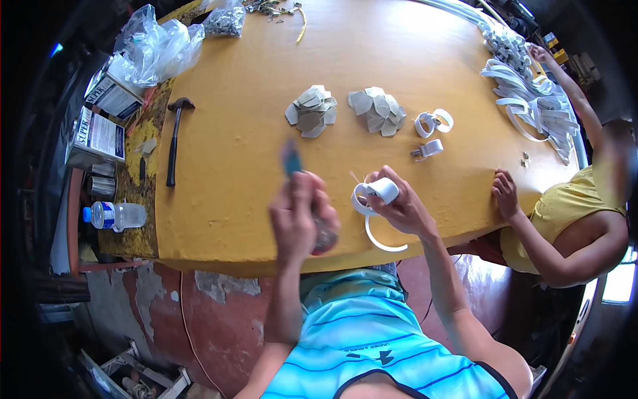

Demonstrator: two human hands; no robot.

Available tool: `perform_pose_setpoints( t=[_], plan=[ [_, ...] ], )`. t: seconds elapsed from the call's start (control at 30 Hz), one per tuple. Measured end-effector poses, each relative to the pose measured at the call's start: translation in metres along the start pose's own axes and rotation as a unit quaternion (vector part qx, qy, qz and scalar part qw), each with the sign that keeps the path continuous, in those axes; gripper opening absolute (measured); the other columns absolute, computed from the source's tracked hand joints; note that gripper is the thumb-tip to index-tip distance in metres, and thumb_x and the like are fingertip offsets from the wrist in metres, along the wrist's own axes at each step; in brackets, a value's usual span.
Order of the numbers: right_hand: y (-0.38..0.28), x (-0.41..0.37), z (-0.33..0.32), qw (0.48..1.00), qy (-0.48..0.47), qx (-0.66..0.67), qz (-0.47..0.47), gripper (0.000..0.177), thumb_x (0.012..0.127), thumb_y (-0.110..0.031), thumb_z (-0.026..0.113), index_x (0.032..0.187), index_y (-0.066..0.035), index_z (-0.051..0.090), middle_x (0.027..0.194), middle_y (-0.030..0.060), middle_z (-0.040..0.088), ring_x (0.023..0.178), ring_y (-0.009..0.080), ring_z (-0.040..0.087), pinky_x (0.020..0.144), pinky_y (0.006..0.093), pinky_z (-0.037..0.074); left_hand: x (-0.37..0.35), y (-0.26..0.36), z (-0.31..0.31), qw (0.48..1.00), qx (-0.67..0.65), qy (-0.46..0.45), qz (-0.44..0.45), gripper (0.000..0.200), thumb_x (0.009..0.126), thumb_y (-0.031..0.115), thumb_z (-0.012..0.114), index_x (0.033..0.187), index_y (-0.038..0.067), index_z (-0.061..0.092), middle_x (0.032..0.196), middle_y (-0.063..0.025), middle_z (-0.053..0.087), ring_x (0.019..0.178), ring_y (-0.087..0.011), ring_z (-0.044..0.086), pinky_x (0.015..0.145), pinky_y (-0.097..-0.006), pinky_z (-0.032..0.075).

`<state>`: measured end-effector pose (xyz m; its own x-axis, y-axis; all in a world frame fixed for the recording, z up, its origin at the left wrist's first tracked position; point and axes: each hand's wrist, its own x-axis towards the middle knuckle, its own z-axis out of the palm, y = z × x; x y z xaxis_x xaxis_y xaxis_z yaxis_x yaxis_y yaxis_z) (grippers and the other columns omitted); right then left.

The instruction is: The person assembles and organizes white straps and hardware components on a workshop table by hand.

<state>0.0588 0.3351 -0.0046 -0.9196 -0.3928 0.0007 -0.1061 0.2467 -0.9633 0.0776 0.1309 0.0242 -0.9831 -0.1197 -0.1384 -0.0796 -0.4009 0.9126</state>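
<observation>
My left hand (299, 216), partly smeared by motion, is closed above the table's near edge. A blurred tool with a teal part (291, 159) sticks up from it, and a rounded dark reddish thing (325, 238) shows at its lower right side. To its right, the fingers of my right hand (402, 206) are closed round a curled white strip (384, 190), whose loose end curves down toward the table edge. Beyond my hands lie two piles of flat grey-beige pieces (311, 112) (379, 111). White strip loops (433, 124) and a smaller rolled strip (430, 148) rest right of the piles.
A hammer (175, 141), a water bottle (119, 216), cans (96, 136) and plastic bags (159, 50) are at the left. A co-worker in yellow (565, 213) leans at the right, one hand near the heaped white strips (531, 100). The yellow-covered table (226, 199) spans the front.
</observation>
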Motion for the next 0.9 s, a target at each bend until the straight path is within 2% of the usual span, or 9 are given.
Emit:
perform_pose_setpoints(
  t=[0.1,0.23,0.37,0.43,0.63,0.7,0.77,0.8,0.9],
  plan=[
    [0.022,-0.009,-0.002,0.997,0.046,0.052,-0.045,0.020,0.092,-0.015,0.066,0.100,-0.005,0.050,0.095,0.0039,0.057,0.086,0.0094,0.054,0.076,0.0253,0.047,0.011,0.032,-0.020,0.996,0.015,-0.001,0.088,0.038,0.104,0.039,0.043,0.090,0.004,0.053,0.059,-0.0033,0.047,0.041,-0.0148,0.048,0.039,-0.0291,0.044],
    [0.023,-0.001,-0.016,0.974,0.083,0.208,-0.045,0.018,0.093,-0.015,0.065,0.102,-0.005,0.053,0.100,0.0023,0.057,0.090,0.0099,0.054,0.080,0.0271,0.047,0.015,0.017,-0.020,0.997,0.049,-0.030,0.044,0.038,0.104,0.036,0.043,0.093,0.001,0.054,0.059,-0.0041,0.046,0.042,-0.0161,0.050,0.041,-0.0296,0.045],
    [0.006,0.021,-0.035,0.987,0.143,0.070,-0.036,0.016,0.094,-0.011,0.062,0.107,-0.003,0.060,0.116,0.0060,0.061,0.103,0.0139,0.057,0.089,0.0293,0.046,0.008,-0.021,-0.012,0.994,0.072,-0.078,-0.011,0.035,0.104,0.033,0.045,0.095,0.001,0.055,0.060,-0.0046,0.049,0.046,-0.0155,0.056,0.043,-0.0273,0.045],
    [0.011,0.035,-0.053,0.979,0.155,0.012,-0.135,0.014,0.095,-0.009,0.060,0.106,-0.001,0.062,0.125,0.0086,0.060,0.111,0.0163,0.057,0.093,0.0305,0.046,0.006,-0.034,-0.014,0.993,0.081,-0.089,-0.017,0.035,0.105,0.033,0.045,0.096,0.001,0.056,0.060,-0.0047,0.050,0.047,-0.0150,0.057,0.044,-0.0266,0.045],
    [0.010,0.047,-0.123,0.923,0.308,-0.219,-0.074,0.016,0.089,-0.010,0.065,0.104,-0.003,0.063,0.093,0.0066,0.069,0.087,0.0152,0.066,0.078,0.0286,0.052,0.007,-0.041,-0.035,0.991,0.111,-0.066,-0.022,0.034,0.105,0.032,0.044,0.097,0.001,0.055,0.059,-0.0041,0.050,0.047,-0.0142,0.057,0.045,-0.0259,0.046],
    [0.017,0.047,-0.134,0.913,0.323,-0.248,0.013,0.028,0.084,-0.012,0.071,0.108,-0.002,0.062,0.102,0.0128,0.068,0.098,0.0233,0.065,0.086,0.0336,0.051,0.008,-0.043,-0.044,0.992,0.112,-0.063,-0.017,0.035,0.105,0.032,0.044,0.097,0.000,0.055,0.059,-0.0041,0.051,0.047,-0.0141,0.057,0.045,-0.0260,0.046],
    [0.026,0.043,-0.131,0.759,0.361,-0.539,-0.064,0.039,0.078,-0.012,0.077,0.111,-0.002,0.060,0.118,0.0165,0.062,0.115,0.0297,0.059,0.096,0.0378,0.047,0.009,-0.043,-0.048,0.993,0.100,-0.048,-0.026,0.035,0.105,0.032,0.045,0.097,0.000,0.055,0.059,-0.0041,0.051,0.047,-0.0140,0.057,0.045,-0.0258,0.046],
    [0.014,0.036,-0.118,0.826,0.318,-0.463,-0.054,0.051,0.074,-0.011,0.079,0.120,-0.003,0.057,0.133,0.0160,0.054,0.127,0.0332,0.048,0.106,0.0425,0.039,0.009,-0.044,-0.050,0.993,0.101,-0.047,-0.027,0.035,0.105,0.032,0.044,0.097,0.000,0.055,0.060,-0.0040,0.051,0.047,-0.0139,0.057,0.045,-0.0256,0.046],
    [0.003,0.023,-0.073,0.936,0.088,-0.332,-0.080,0.051,0.078,-0.009,0.075,0.126,-0.010,0.057,0.135,0.0121,0.053,0.130,0.0321,0.046,0.109,0.0419,0.038,0.007,-0.047,-0.050,0.993,0.108,-0.044,-0.034,0.035,0.105,0.032,0.044,0.098,0.000,0.055,0.060,-0.0039,0.051,0.048,-0.0135,0.057,0.045,-0.0252,0.046]
  ],
)
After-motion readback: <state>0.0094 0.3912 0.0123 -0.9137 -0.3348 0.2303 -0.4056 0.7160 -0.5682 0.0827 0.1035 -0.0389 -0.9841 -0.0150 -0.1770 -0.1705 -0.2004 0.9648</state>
